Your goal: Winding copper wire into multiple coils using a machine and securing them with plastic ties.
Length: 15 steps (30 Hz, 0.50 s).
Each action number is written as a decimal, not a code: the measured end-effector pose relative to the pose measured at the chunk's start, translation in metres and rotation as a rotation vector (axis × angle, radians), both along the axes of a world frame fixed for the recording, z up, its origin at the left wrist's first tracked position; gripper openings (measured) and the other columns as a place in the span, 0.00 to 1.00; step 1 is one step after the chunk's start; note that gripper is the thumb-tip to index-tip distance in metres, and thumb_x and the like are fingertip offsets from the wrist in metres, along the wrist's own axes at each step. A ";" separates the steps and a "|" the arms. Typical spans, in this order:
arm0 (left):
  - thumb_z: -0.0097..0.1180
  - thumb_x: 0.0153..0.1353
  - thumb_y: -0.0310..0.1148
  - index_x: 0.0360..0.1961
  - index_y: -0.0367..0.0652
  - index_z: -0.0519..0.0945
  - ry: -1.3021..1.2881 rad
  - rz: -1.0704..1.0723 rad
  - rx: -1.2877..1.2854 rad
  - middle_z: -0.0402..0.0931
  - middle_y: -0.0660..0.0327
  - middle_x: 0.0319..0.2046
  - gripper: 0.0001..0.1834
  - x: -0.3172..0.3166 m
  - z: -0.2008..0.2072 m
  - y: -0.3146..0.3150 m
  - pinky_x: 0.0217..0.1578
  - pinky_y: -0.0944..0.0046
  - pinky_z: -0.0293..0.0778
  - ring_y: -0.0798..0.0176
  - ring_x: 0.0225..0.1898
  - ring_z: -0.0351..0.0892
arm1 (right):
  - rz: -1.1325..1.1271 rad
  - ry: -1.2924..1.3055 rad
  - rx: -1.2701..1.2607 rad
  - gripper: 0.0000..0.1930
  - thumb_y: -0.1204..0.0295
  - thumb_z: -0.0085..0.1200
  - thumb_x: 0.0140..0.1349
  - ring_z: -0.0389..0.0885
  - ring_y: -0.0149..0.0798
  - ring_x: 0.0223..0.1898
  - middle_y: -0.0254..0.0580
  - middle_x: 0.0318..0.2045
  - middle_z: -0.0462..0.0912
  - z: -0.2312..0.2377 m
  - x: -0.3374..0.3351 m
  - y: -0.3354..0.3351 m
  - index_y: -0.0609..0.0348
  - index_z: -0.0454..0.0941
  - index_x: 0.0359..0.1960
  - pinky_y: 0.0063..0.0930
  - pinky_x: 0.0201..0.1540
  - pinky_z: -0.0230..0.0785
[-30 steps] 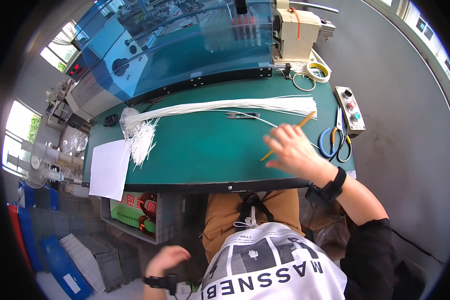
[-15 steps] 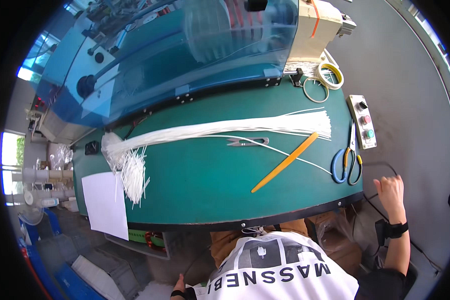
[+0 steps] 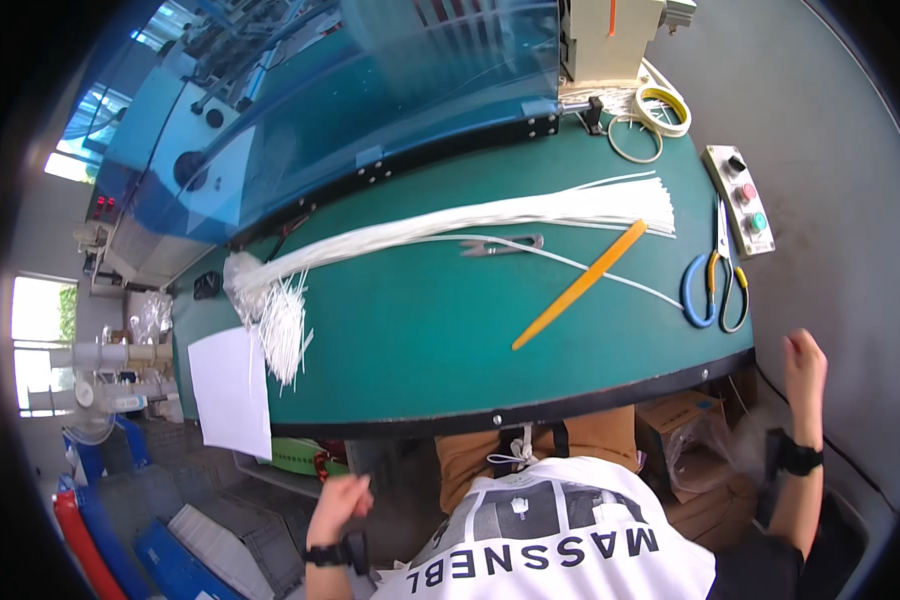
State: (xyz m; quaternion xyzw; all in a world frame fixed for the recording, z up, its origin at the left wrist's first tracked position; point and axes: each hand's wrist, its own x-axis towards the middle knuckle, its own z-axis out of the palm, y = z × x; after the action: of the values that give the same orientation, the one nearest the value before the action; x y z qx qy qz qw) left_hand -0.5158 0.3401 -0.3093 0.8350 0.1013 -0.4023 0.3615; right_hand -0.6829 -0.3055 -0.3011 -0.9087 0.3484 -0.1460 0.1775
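Observation:
My right hand point(image 3: 806, 370) is curled closed in the air off the right end of the green table, with nothing visible in it. Closest to it on the tabletop lie scissors point(image 3: 712, 285) with blue and yellow-black handles. Below the front edge, left of my lap, my left hand point(image 3: 341, 502) is also closed, with nothing visible in its fingers. A long bundle of thin white tubes point(image 3: 450, 222) stretches across the table, away from both hands. An orange tapered strip point(image 3: 582, 285) lies with its upper end on the bundle. Small grey thread snips point(image 3: 502, 246) sit beside one stray tube.
Behind the bundle stands a machine with a blue transparent cover point(image 3: 420, 90). A button box point(image 3: 738, 200) is at the right edge, near tape rolls point(image 3: 662, 110). Short white pieces point(image 3: 285, 330) and a white paper sheet point(image 3: 232, 390) lie at the left. A cardboard box point(image 3: 682, 425) sits underneath.
My left hand has risen into view from the lower edge. My right hand has shifted slightly and its fingers have turned. The view has tilted a little; the things on the table keep their places.

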 end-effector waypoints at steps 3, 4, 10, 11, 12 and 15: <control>0.52 0.61 0.28 0.23 0.36 0.75 -0.344 -0.243 -0.352 0.75 0.64 0.20 0.10 0.040 0.023 -0.111 0.21 0.72 0.66 0.75 0.19 0.70 | 0.442 -0.212 -0.011 0.06 0.81 0.56 0.50 0.73 0.48 0.27 0.47 0.25 0.69 0.001 0.093 0.085 0.63 0.71 0.28 0.35 0.30 0.67; 0.54 0.59 0.27 0.25 0.35 0.76 -0.414 -0.333 -0.362 0.74 0.63 0.20 0.08 0.052 0.023 -0.142 0.22 0.71 0.66 0.74 0.20 0.70 | 0.540 -0.149 -0.077 0.06 0.80 0.57 0.49 0.74 0.49 0.30 0.47 0.26 0.69 -0.006 0.111 0.098 0.62 0.72 0.29 0.38 0.32 0.67; 0.55 0.55 0.28 0.32 0.37 0.78 -1.017 -0.680 -0.274 0.76 0.57 0.27 0.06 0.113 0.013 -0.248 0.28 0.64 0.70 0.61 0.25 0.75 | 0.855 -0.021 -0.424 0.11 0.77 0.51 0.50 0.69 0.46 0.46 0.45 0.38 0.71 -0.025 0.193 0.143 0.55 0.75 0.37 0.35 0.47 0.62; 0.55 0.55 0.28 0.32 0.37 0.78 -1.028 -0.685 -0.277 0.76 0.57 0.27 0.06 0.119 0.011 -0.256 0.28 0.64 0.70 0.61 0.25 0.75 | 0.876 -0.001 -0.498 0.09 0.76 0.50 0.50 0.70 0.44 0.45 0.45 0.38 0.71 -0.026 0.197 0.149 0.54 0.75 0.36 0.34 0.46 0.62; 0.55 0.55 0.28 0.32 0.37 0.78 -1.047 -0.667 -0.242 0.76 0.57 0.27 0.06 0.126 0.008 -0.263 0.29 0.63 0.71 0.59 0.26 0.76 | 0.888 0.007 -0.502 0.07 0.74 0.50 0.52 0.70 0.43 0.45 0.45 0.37 0.71 -0.027 0.199 0.154 0.54 0.74 0.34 0.34 0.46 0.61; 0.54 0.56 0.28 0.31 0.38 0.78 -1.069 -0.666 -0.189 0.76 0.56 0.28 0.05 0.143 0.002 -0.272 0.31 0.59 0.72 0.54 0.29 0.77 | 0.982 -0.009 -0.562 0.04 0.74 0.49 0.52 0.72 0.41 0.42 0.42 0.32 0.73 -0.022 0.205 0.156 0.56 0.72 0.30 0.33 0.46 0.62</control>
State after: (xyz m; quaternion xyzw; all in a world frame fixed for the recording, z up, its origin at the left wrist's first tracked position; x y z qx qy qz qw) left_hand -0.3729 0.0685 -0.3071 0.8718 -0.3940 -0.0282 0.2898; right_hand -0.4779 -0.1495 -0.3232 -0.9758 -0.1684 -0.1374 -0.0228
